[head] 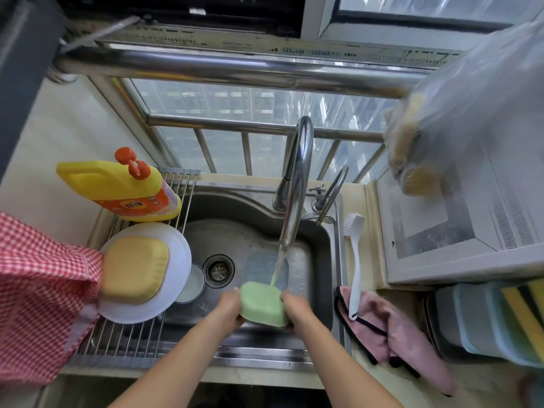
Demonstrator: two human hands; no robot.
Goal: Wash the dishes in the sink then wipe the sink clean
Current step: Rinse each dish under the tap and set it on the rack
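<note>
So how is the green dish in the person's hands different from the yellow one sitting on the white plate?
The green dish is held over the sink between the left hand and right hand, while the yellow dish rests upside down on the white plate on the rack. Water from the tap hits the green one; none reaches the yellow one. The yellow one looks larger, though it is nearer the camera. Both are rounded rectangular dishes.

counter (379, 375) | pink cloth (406, 328) | white brush (355, 260) | sink (335, 242)
</note>
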